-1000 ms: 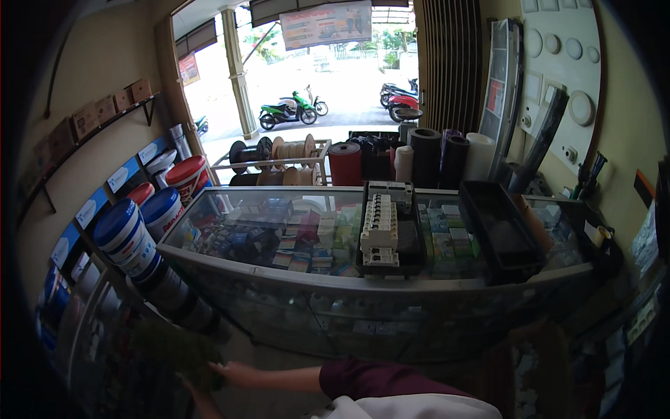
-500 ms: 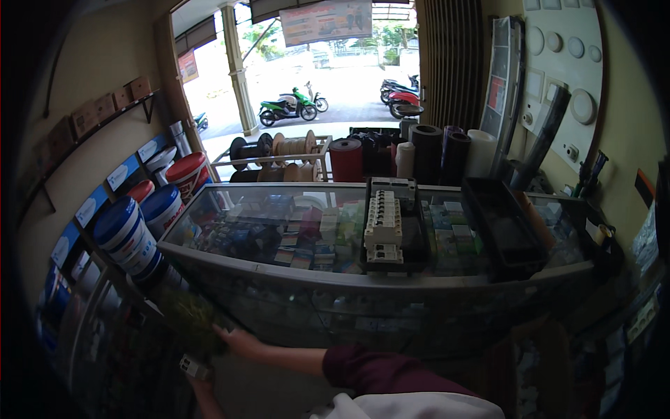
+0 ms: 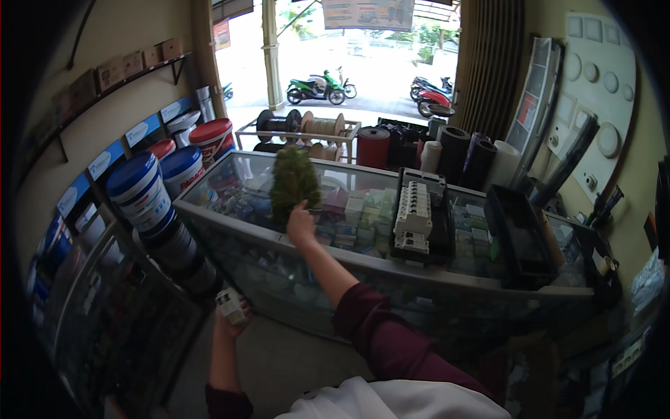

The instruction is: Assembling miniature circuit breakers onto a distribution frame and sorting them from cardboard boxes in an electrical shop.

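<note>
Two hands busy. R hand [image 3: 300,225] closed round base of green duster [image 3: 294,183], bristles above grip, over glass counter [image 3: 363,260]. L hand [image 3: 229,322] low, clutching small white box [image 3: 231,305]. Judgement: keep wrist loose, sweep light, mind breaker rack [image 3: 413,218] right of grip.

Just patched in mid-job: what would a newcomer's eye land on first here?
The right hand holds a shaggy green duster over the glass display counter at centre. Lower down, the left hand grips a small white device in front of the counter. Blue and red lidded paint buckets are stacked at left.
</note>
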Available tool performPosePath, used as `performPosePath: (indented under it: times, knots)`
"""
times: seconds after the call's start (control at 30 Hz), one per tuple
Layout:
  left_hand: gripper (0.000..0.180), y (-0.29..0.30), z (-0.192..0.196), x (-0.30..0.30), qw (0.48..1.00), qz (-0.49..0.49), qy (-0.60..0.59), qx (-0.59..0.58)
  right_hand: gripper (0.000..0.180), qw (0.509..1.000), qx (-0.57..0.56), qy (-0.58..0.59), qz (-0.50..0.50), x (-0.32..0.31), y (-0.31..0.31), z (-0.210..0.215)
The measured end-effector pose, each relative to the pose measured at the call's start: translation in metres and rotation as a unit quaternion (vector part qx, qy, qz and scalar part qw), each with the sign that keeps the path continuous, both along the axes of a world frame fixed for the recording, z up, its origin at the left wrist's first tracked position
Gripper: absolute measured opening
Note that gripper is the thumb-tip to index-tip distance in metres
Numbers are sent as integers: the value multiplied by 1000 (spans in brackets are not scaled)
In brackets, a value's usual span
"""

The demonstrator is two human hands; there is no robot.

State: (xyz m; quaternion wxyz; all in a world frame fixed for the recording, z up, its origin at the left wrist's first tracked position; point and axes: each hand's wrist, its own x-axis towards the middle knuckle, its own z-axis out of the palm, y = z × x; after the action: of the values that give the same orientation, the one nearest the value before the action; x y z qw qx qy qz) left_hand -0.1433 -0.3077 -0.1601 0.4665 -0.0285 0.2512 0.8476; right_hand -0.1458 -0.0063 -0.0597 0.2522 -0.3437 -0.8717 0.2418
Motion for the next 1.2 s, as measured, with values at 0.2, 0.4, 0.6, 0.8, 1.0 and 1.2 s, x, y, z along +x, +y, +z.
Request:
performPosePath:
  times: [0.2,0.4,0.6,0.8,1.0,1.2]
  knots:
    - [47,50,20,-5,996,-66,34,-47,42,993,49,-100,-34,20,-2,18]
    - [50,86,54,12,987,-145,62,-37,41,930,32,124,345,102,-31,52]
    - [49,126,107,48,980,-101,161,-66,53,882,58,140,446,178,-70,80]
    - [43,165,142,95,948,-218,217,-80,63,923,83,123,356,225,-43,94]
    - [39,216,171,156,924,-318,205,-60,56,942,124,131,284,296,-10,121]
    - [43,273,186,190,893,-394,214,-37,54,954,149,102,239,341,23,150]
